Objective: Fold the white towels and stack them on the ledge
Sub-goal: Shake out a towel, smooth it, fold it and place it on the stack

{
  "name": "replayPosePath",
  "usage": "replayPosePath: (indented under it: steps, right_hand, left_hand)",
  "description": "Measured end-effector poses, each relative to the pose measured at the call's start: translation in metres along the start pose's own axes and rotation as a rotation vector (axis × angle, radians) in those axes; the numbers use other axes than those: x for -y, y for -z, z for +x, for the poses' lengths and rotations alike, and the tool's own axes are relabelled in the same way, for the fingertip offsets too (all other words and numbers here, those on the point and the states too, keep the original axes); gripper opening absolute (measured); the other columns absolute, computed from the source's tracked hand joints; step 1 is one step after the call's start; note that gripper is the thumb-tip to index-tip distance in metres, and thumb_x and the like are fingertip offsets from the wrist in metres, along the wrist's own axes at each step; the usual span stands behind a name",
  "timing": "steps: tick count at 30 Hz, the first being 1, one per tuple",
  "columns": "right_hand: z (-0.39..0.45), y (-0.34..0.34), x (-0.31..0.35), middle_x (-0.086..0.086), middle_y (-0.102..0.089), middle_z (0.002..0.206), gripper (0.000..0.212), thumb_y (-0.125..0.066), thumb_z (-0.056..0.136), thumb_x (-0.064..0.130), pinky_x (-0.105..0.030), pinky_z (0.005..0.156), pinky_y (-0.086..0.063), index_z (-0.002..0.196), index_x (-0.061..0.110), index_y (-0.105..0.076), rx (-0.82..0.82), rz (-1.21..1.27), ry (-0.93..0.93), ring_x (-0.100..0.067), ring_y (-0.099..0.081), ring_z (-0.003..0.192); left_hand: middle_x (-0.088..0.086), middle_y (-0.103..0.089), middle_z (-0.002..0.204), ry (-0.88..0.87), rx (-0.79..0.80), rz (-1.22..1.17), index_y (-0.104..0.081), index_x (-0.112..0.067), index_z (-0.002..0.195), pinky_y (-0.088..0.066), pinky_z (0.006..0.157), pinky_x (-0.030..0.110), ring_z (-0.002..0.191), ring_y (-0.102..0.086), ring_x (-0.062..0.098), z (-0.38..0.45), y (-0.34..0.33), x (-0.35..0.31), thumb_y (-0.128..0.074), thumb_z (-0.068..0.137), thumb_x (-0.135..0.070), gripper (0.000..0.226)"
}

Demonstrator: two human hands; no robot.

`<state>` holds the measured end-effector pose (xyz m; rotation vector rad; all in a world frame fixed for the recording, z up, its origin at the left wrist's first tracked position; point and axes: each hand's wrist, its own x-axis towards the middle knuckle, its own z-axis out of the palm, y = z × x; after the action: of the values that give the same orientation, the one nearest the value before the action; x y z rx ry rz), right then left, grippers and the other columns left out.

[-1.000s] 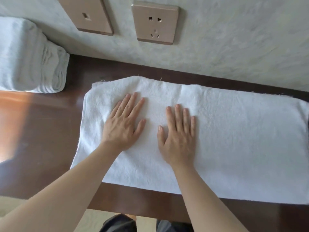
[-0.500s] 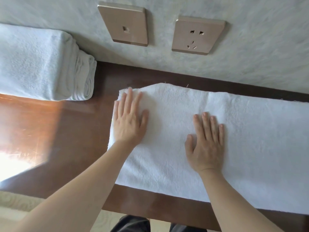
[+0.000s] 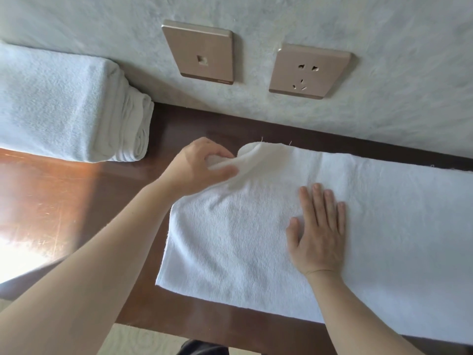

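A white towel lies spread lengthwise on the dark wooden ledge, running off the right edge of the view. My left hand pinches the towel's far left corner and lifts it off the wood. My right hand rests flat, fingers apart, on the towel's middle. A stack of folded white towels sits on the ledge at the far left, against the wall.
Two bronze wall plates, a data socket and a power outlet, sit on the pale wall above the ledge. Bright sunlight glares on the wood at the left. The ledge's front edge runs along the bottom.
My left hand slid to the towel's left end, closed on the far corner and raised it. My right hand stayed flat on the towel. The view shifted left, showing more of the stack.
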<state>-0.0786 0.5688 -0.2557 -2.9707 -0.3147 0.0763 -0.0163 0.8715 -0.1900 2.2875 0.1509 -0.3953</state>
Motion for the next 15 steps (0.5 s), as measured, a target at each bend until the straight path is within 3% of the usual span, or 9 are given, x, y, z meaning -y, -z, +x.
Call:
replayPosePath:
  steps: [3, 5, 7, 10, 11, 15]
  right_hand:
    - [0.000, -0.001, 0.000, -0.005, -0.017, 0.169, 0.066, -0.030, 0.098, 0.040, -0.053, 0.125, -0.013, 0.161, 0.022, -0.021, -0.001, 0.004, 0.000, -0.024, -0.010, 0.157]
    - [0.000, -0.001, 0.000, -0.005, -0.017, 0.169, 0.066, -0.030, 0.098, 0.040, -0.054, 0.125, -0.013, 0.161, 0.022, -0.021, -0.006, 0.006, 0.001, -0.024, -0.010, 0.157]
    - [0.000, -0.001, -0.001, -0.004, -0.017, 0.169, 0.066, -0.031, 0.098, 0.040, -0.053, 0.125, -0.013, 0.161, 0.022, -0.021, -0.006, 0.007, -0.001, -0.024, -0.010, 0.157]
    - [0.000, -0.002, -0.001, -0.004, -0.018, 0.169, 0.066, -0.031, 0.097, 0.040, -0.053, 0.125, -0.012, 0.161, 0.022, -0.022, -0.007, 0.011, 0.000, -0.024, -0.010, 0.157]
    - [0.000, -0.002, -0.001, -0.004, -0.018, 0.169, 0.066, -0.031, 0.097, 0.040, -0.053, 0.125, -0.012, 0.161, 0.022, -0.022, -0.008, 0.010, -0.001, -0.024, -0.010, 0.157]
    - [-0.001, -0.002, -0.001, -0.004, -0.016, 0.169, 0.067, -0.031, 0.098, 0.040, -0.053, 0.126, -0.012, 0.161, 0.022, -0.021, -0.010, -0.001, 0.006, -0.023, -0.009, 0.157]
  left_hand:
    - [-0.016, -0.073, 0.099, 0.035, 0.068, -0.296, -0.075, -0.042, 0.098, -0.050, 0.080, 0.022, 0.092, -0.067, 0.005, -0.007, -0.003, -0.006, -0.066, 0.091, -0.058, 0.020]
    - [-0.016, -0.074, 0.094, 0.071, 0.035, -0.361, -0.077, -0.043, 0.096, -0.050, 0.076, 0.025, 0.085, -0.067, 0.004, -0.009, -0.005, -0.008, -0.057, 0.099, -0.052, 0.022]
    - [-0.025, -0.070, 0.094, 0.085, 0.037, -0.276, -0.072, -0.045, 0.102, -0.049, 0.075, 0.022, 0.083, -0.064, -0.003, -0.009, -0.006, -0.002, -0.070, 0.093, -0.044, 0.009]
    - [-0.028, -0.059, 0.116, 0.172, 0.194, -0.090, -0.050, -0.048, 0.135, -0.046, 0.090, 0.024, 0.106, -0.058, 0.000, -0.009, -0.008, 0.004, -0.087, 0.074, -0.047, 0.071]
    - [-0.025, -0.057, 0.118, 0.205, 0.211, -0.015, -0.047, -0.044, 0.138, -0.045, 0.088, 0.023, 0.106, -0.057, 0.003, -0.007, -0.011, 0.005, -0.088, 0.071, -0.052, 0.079]
    - [-0.014, -0.063, 0.086, 0.254, 0.049, 0.067, -0.059, -0.031, 0.093, -0.040, 0.061, 0.020, 0.077, -0.059, 0.004, 0.001, -0.011, 0.008, -0.078, 0.074, -0.065, 0.044]
